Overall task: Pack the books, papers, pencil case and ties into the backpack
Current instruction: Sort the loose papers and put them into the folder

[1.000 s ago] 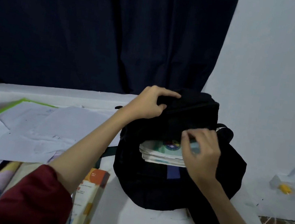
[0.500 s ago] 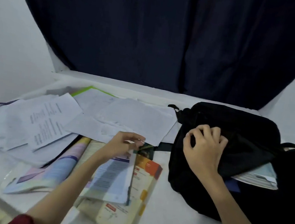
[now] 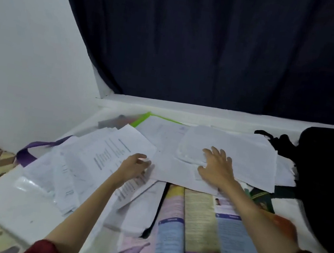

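Both hands lie on the loose papers [image 3: 212,152] spread over the middle of the white bench [image 3: 10,209]. The right hand [image 3: 217,168] rests flat on the top sheets with its fingers [image 3: 214,152] spread and straight, gripping nothing. The left hand [image 3: 135,164] sits at the edge of a printed sheet [image 3: 113,151], its fingers loosely curled; whether they pinch the paper cannot be told through the blur. The black backpack [image 3: 325,180] lies at the right end of the bench, just beside the papers, its strap touching their far corner. Nearer the person, colourful books [image 3: 190,226] lie flat under both forearms, partly covered by the sheets. A green folder [image 3: 143,117] peeks out from beneath the far papers, and a purple strap [image 3: 29,152] hangs over the left edge of the bench. A green tie [image 3: 261,198] shows between the books and the backpack. A dark curtain [image 3: 215,47] hangs behind.
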Demonstrator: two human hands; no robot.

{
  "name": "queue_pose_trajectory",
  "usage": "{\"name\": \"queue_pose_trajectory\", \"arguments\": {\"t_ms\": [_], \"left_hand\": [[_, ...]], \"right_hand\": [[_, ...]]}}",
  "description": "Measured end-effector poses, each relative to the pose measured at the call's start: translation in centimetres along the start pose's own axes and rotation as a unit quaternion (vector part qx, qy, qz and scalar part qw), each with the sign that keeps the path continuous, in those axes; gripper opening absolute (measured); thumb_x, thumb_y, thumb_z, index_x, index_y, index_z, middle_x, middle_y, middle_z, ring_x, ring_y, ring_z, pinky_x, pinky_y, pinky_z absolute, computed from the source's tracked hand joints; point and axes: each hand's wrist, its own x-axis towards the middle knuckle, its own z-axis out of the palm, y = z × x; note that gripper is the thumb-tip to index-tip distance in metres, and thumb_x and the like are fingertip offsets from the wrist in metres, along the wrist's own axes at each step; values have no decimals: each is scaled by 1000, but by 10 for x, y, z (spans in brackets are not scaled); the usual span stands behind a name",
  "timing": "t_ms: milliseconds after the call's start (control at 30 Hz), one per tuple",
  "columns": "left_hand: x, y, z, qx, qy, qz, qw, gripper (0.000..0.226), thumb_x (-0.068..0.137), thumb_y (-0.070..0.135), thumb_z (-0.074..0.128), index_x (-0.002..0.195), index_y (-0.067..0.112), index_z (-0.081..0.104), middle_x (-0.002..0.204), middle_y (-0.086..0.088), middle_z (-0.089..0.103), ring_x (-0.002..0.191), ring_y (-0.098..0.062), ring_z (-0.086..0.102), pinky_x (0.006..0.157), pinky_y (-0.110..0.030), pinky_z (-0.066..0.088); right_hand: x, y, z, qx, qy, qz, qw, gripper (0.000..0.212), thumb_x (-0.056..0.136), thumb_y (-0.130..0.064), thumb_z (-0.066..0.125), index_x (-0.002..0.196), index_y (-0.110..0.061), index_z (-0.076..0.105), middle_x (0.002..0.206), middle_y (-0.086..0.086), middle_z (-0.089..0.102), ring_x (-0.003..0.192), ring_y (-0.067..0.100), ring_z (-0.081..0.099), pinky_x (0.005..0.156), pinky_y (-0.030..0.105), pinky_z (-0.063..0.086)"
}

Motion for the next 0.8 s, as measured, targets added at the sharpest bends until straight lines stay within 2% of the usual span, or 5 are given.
{"name": "queue_pose_trajectory", "arguments": {"t_ms": [267, 400, 500, 667, 800], "left_hand": [[46, 16, 17, 8, -50, -11, 999, 24, 89, 30, 61, 75, 12, 57, 69, 0, 57, 61, -12, 55, 56, -22, 41], [61, 24, 19, 44, -2, 6, 999, 25, 87, 28, 60, 106, 13, 59, 99, -3, 63, 89, -18, 56, 71, -22, 41], [72, 27, 17, -22, -28, -30, 999, 49, 85, 28, 68, 126, 10, 50, 108, -3, 55, 110, -23, 55, 92, -28, 44], [96, 28, 21, -50, -40, -33, 997, 22, 82, 17, 71, 69, 11, 54, 73, -7, 59, 65, -21, 55, 58, -24, 40], [107, 39, 25, -176, -58, -47, 982, 44, 82, 14, 72, 116, 11, 44, 103, -13, 64, 73, -18, 60, 56, -24, 46]], "right_hand": [[21, 5, 1, -153, -17, -64, 986, 43, 98, -44, 42, 119, -7, 48, 108, 15, 63, 97, 30, 60, 75, 33, 41], [31, 2, -4, -287, 18, -137, 948, 22, 75, -25, 74, 85, -8, 64, 66, 9, 66, 53, 22, 62, 46, 24, 42], [39, 2, -13, -157, 36, -73, 984, 15, 93, -16, 42, 96, -9, 54, 88, 13, 64, 71, 28, 52, 53, 30, 29], [53, 24, -37, 91, 162, 18, 982, 35, 90, -7, 43, 59, -14, 28, 54, 0, 36, 54, 23, 37, 44, 27, 20], [51, 42, -63, 88, 149, -8, 985, 32, 88, -7, 46, 59, -16, 34, 52, -1, 38, 52, 19, 37, 47, 29, 25]]}}
